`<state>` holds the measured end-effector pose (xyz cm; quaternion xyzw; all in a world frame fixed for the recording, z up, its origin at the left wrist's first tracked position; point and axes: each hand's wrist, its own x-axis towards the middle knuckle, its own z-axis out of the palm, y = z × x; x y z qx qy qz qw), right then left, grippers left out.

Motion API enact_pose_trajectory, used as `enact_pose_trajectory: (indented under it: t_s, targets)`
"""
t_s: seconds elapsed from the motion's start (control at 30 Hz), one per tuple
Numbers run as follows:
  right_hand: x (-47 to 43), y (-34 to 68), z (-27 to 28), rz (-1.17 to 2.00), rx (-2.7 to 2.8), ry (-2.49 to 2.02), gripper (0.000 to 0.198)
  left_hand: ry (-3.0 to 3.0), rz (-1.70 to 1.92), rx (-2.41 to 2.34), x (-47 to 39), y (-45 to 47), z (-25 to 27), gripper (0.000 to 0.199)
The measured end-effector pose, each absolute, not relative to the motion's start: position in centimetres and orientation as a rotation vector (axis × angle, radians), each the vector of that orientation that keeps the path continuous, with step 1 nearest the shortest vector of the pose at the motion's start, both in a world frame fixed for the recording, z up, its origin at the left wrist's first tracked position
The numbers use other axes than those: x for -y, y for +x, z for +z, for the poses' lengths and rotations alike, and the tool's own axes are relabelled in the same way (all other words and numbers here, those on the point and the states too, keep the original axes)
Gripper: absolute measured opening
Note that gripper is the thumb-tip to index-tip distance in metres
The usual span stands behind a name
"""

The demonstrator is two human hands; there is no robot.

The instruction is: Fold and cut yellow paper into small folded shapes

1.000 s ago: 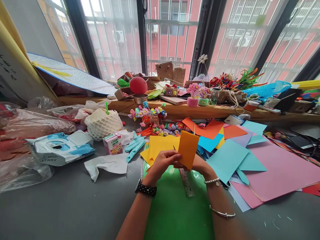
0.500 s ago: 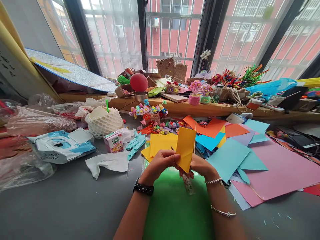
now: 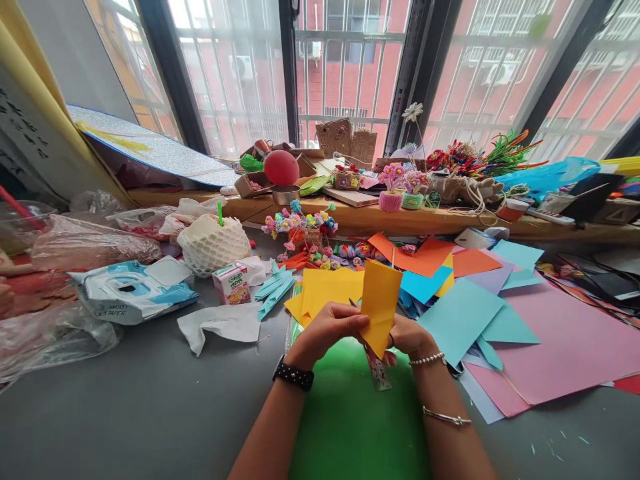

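Observation:
Pinched between the thumb and fingers of my left hand (image 3: 334, 327) is a folded piece of yellow paper (image 3: 381, 303), upright with a pointed lower end. Close behind it, my right hand (image 3: 411, 335) is curled, its fingers partly hidden by the paper. A dark loop at those fingers and a dark pointed tip left of the paper look like scissors (image 3: 392, 341), mostly hidden. Below the hands, a clear patterned strip (image 3: 380, 377) lies over the green mat (image 3: 355, 427). More yellow sheets (image 3: 325, 288) lie just beyond my left hand.
Blue-green sheets (image 3: 463, 317) and a large pink sheet (image 3: 565, 340) lie to the right. On the left are wet wipes (image 3: 133, 293), a small pink box (image 3: 231, 285) and a white tissue (image 3: 220, 325). Crafted flowers (image 3: 300, 223) stand near the windowsill. A person's hand shows at the far left.
The yellow paper has turned and tilted slightly, its lower point shifting right and down. Both hands keep their hold. The whole view has shifted slightly, and another person's hand now shows at the far left.

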<state>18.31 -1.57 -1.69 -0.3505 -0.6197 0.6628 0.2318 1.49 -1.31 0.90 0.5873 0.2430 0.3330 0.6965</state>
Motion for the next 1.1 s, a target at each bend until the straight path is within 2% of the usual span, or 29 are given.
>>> enact_pose_trajectory:
  t_s: [0.2,0.27,0.37,0.47,0.63,0.73,0.83,0.9,1.1]
  targets:
    - [1.2,18.1,-3.3,1.822,1.625,-0.815,0.056,1.284,0.809,-0.522,1.1,1.4,0.5,0.028]
    - [1.2,18.1,-3.4,1.799,1.613,-0.810,0.055,1.263,0.816,-0.513,1.1,1.4,0.5,0.026]
    - [1.0,18.0,-2.7,1.705,1.557,-0.895,0.044,1.217,0.871,-0.543,0.8,1.3,0.6,0.023]
    - [0.7,18.0,-2.0,1.479,1.463,-1.064,0.035,1.138,0.983,-0.696,0.1,1.0,0.5,0.026]
    - [0.6,18.4,-2.3,0.736,1.412,-1.661,0.019,0.984,1.193,-0.988,-0.9,0.6,-0.4,0.028]
    - [0.8,18.4,-2.2,0.536,1.328,-1.728,0.016,1.009,1.221,-1.012,-0.9,0.7,-0.7,0.028]
    - [1.0,17.7,-1.6,0.571,1.220,-1.526,0.030,1.052,1.234,-1.024,-0.7,1.1,-0.8,0.028]
    - [1.1,17.0,-1.2,0.765,1.214,-1.324,0.037,1.103,1.192,-1.009,-0.6,1.4,-0.8,0.026]
    - [1.3,15.9,-1.2,0.919,1.210,-1.201,0.035,1.114,1.087,-0.903,-0.4,1.4,-0.6,0.027]
